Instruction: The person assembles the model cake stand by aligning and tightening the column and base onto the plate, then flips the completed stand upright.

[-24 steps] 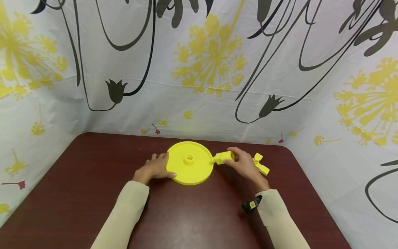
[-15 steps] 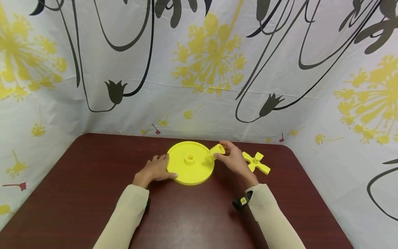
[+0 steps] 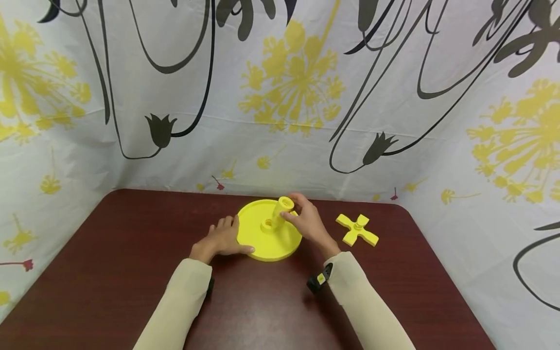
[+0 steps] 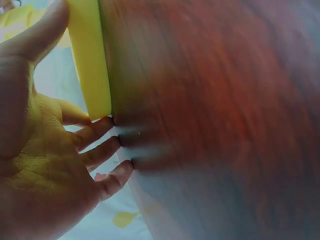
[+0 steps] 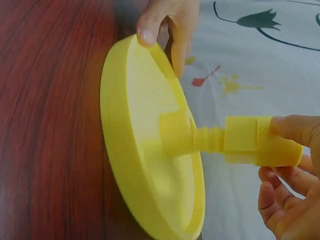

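Note:
A round yellow plate (image 3: 258,245) with a raised rim and a central threaded hub (image 5: 175,132) lies on the table. My left hand (image 3: 223,237) rests against its left side, thumb along the near rim and fingers spread. In the left wrist view the fingertips (image 4: 112,137) touch the tabletop. My right hand (image 3: 308,224) pinches a yellow threaded post (image 5: 242,140) by its thick round end, between thumb and fingers. The post's thread points down at the hub's mouth; whether it has entered the hole I cannot tell. Its hollow top faces up, tilted slightly right.
A yellow four-armed cross piece (image 3: 358,229) with a short stub in its middle lies on the table to the right of the plate. The dark red table (image 3: 131,291) ends at a patterned white cloth (image 3: 245,165) behind and at both sides.
My right hand has moved left from beside the cross piece to the plate's middle. It has turned the post from lying sideways to nearly upright. The left hand stays at the rim.

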The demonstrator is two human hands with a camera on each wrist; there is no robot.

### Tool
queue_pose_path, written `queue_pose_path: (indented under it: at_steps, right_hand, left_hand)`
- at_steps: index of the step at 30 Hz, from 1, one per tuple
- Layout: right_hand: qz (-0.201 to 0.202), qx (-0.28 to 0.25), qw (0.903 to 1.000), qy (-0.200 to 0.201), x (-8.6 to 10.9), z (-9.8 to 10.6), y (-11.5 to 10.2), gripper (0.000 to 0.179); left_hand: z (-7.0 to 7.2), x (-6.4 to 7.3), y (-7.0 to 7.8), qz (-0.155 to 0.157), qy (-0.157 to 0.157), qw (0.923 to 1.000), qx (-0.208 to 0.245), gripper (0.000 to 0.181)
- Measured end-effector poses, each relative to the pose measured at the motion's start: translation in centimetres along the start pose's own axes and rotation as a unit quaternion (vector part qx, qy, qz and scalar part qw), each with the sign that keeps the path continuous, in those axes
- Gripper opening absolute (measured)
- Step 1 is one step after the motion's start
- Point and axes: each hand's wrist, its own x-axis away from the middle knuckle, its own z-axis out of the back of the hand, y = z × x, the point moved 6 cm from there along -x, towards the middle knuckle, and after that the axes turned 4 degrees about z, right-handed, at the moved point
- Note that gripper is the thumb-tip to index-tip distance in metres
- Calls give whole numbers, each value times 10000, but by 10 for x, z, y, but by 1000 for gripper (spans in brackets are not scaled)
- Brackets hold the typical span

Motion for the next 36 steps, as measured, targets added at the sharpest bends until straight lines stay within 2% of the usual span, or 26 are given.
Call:
queue_pose_path:
  at_steps: [5, 11, 19, 28, 33, 36]
  right_hand:
    - [61, 133, 9999, 9, -8, -4, -9, 57]
    - [308, 251, 9991, -111, -12, -10, -16, 54]
    - [548, 377, 9977, -159, -13, -20, -23, 53]
    - [720, 275, 9969, -174, -9, -28, -21, 52]
    - [810, 402, 9959, -73, -9, -27, -20, 52]
    - [772, 460, 9958, -151, -10, -28, -19, 52]
  left_hand:
    - [2, -5, 2, 40, -29, 10000, -17, 115]
    - [2, -5, 2, 108, -28, 9999, 8, 114]
    - [-1, -2, -3, 2, -55, 9991, 415, 115]
    - [-4, 1, -4, 62, -266, 9994, 191, 114]
    - [-3, 3, -1, 99, -279, 9994, 166, 114]
    - [-2, 3, 0, 98, -246, 9995, 143, 114]
